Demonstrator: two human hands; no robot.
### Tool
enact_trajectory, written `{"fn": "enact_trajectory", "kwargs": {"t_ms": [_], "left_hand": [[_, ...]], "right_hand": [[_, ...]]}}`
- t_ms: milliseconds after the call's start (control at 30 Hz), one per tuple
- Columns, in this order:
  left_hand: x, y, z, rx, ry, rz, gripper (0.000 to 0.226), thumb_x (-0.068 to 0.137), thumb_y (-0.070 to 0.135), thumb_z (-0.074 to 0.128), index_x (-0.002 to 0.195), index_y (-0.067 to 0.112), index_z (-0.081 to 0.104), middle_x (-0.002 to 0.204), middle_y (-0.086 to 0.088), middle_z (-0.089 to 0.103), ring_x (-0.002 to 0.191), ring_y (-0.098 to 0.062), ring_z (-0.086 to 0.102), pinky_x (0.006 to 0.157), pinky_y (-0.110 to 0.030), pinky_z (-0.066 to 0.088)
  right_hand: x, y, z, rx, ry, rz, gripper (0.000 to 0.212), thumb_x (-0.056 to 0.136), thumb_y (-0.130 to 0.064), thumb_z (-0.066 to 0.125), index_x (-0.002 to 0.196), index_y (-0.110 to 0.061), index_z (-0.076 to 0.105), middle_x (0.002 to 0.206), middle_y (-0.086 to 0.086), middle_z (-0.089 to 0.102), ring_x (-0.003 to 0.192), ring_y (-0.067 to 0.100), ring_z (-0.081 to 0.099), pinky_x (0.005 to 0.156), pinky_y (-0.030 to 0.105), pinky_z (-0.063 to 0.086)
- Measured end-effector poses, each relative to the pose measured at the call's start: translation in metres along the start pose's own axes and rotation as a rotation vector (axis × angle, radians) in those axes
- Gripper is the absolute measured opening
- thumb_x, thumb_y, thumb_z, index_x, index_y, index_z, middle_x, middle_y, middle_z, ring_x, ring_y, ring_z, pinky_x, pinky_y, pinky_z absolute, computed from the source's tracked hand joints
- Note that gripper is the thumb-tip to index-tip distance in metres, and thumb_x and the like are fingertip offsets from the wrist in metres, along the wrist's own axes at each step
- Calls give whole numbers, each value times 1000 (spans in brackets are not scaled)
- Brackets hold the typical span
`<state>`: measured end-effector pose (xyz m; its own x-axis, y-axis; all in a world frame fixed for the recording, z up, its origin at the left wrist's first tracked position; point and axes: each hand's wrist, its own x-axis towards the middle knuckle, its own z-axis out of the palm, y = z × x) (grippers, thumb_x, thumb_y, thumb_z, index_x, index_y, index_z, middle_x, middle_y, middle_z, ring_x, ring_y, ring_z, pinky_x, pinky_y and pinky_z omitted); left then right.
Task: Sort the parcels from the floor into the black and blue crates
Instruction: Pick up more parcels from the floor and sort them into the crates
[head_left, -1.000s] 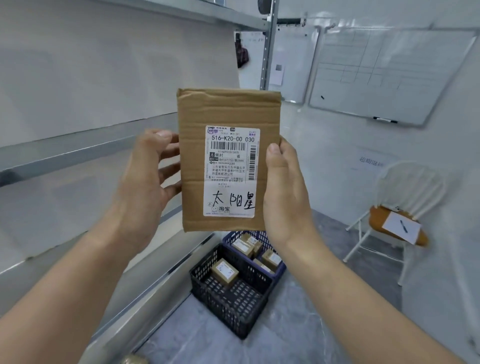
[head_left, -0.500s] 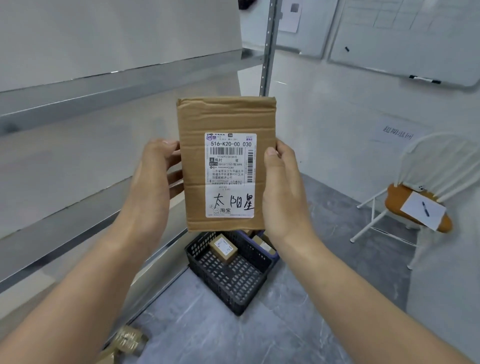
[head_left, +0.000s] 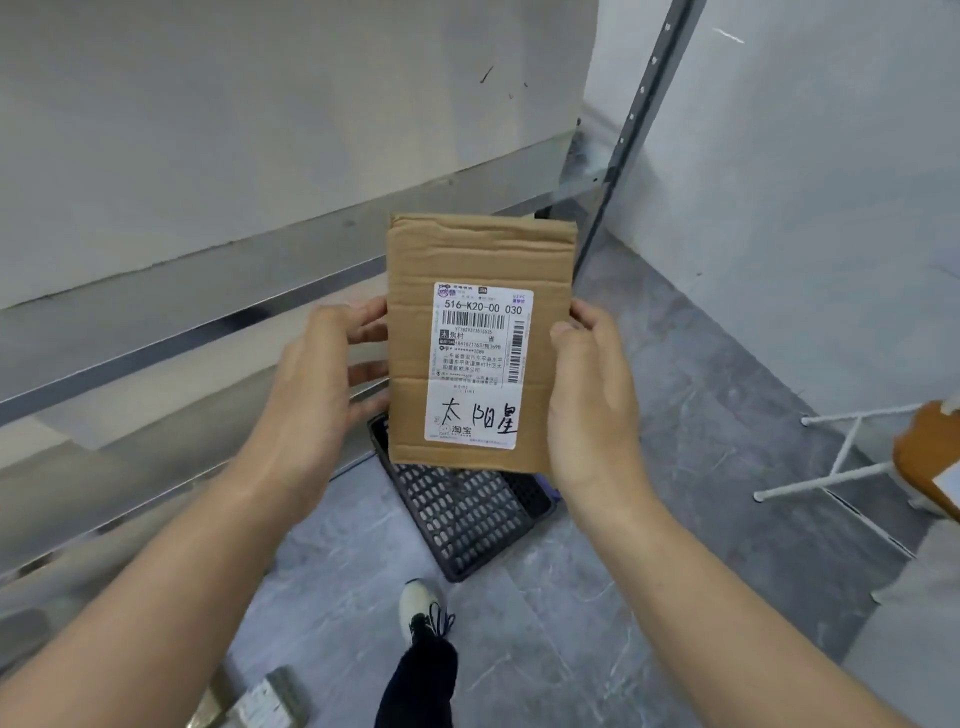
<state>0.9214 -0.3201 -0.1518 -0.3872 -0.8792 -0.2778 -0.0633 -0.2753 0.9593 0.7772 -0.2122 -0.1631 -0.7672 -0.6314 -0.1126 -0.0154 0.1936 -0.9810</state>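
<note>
The left hand (head_left: 311, 395) and right hand (head_left: 592, 400) each clasp a side edge of a flat brown cardboard parcel (head_left: 467, 260). They hold it upright in the air, facing the camera, above the black perforated plastic crate (head_left: 467, 514) on the grey floor (head_left: 691, 426), probably so its white shipping label (head_left: 480, 364) can be read for sorting. The label shows "516-K20-00 030", printed "淘宝" and handwritten "太阳星".
</note>
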Motion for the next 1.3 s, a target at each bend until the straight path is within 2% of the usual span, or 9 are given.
{"fn": "enact_trajectory", "kwargs": {"t_ms": [133, 500, 667, 800, 867, 967, 1033, 1133, 1300], "left_hand": [[72, -34, 19, 8, -5, -108, 52, 105, 44, 32, 89, 46, 82, 99, 16, 78, 92, -9, 71, 94, -40, 57], [208, -127, 67, 40, 176, -310, 45, 100, 49, 37, 104, 40, 80, 103, 13, 77, 103, -16, 73, 96, -47, 58], [254, -203, 103, 35, 345, -363, 37, 81, 57, 46, 82, 47, 81, 104, 12, 78, 101, -15, 73, 83, -38, 55], [281, -282, 115, 55, 478, -393, 36, 101, 47, 40, 101, 45, 76, 112, 11, 77, 107, -17, 71, 88, -41, 54], [291, -322, 117, 56, 524, -416, 36, 99, 50, 39, 107, 44, 74, 115, 12, 75, 110, -17, 69, 91, -42, 53], [308, -381, 111, 32, 584, -463, 36, 105, 45, 37, 102, 35, 71, 109, 11, 73, 109, -18, 68, 92, -44, 52], [318, -418, 101, 14, 607, -501, 36, 106, 43, 36, 100, 30, 69, 106, 9, 72, 106, -19, 67, 93, -45, 51], [334, -468, 84, 1, 610, -537, 40, 104, 42, 35, 98, 20, 68, 92, 14, 74, 94, -17, 67, 83, -39, 52], [356, -534, 52, 29, 581, -581, 44, 98, 48, 38, 99, 19, 70, 88, 6, 74, 88, -20, 67, 84, -40, 56]], "right_hand": [[65, 44, 13, -33, -16, 97, 21, 107, -43, 47, 123, -45, 60, 101, -35, 73, 94, -14, 67, 78, 16, 49], [222, 149, 39, -101, -259, 256, 22, 112, -38, 49, 128, -42, 63, 105, -27, 78, 96, -9, 73, 69, 9, 52], [283, 240, 33, -132, -440, 267, 36, 96, -61, 43, 124, -60, 65, 126, -21, 72, 117, -7, 67, 96, 26, 54], [313, 329, 30, -124, -605, 329, 56, 95, -65, 51, 148, -49, 61, 133, -20, 68, 121, -12, 64, 101, 18, 53], [324, 369, 37, -166, -658, 378, 76, 86, -73, 49, 159, -54, 48, 145, -12, 63, 132, -3, 61, 115, 31, 49], [340, 420, 57, -194, -723, 457, 60, 85, -71, 51, 145, -68, 54, 147, -17, 62, 135, -2, 58, 121, 38, 45], [348, 454, 70, -209, -767, 497, 53, 99, -61, 54, 152, -58, 54, 141, -28, 66, 128, -10, 61, 116, 26, 48], [353, 500, 95, -240, -846, 542, 19, 114, -41, 48, 117, -58, 57, 98, -44, 69, 91, -30, 60, 79, -2, 45], [352, 569, 140, -313, -820, 592, 24, 110, -47, 49, 133, -41, 53, 122, -22, 68, 110, -9, 64, 92, 20, 48]]}}
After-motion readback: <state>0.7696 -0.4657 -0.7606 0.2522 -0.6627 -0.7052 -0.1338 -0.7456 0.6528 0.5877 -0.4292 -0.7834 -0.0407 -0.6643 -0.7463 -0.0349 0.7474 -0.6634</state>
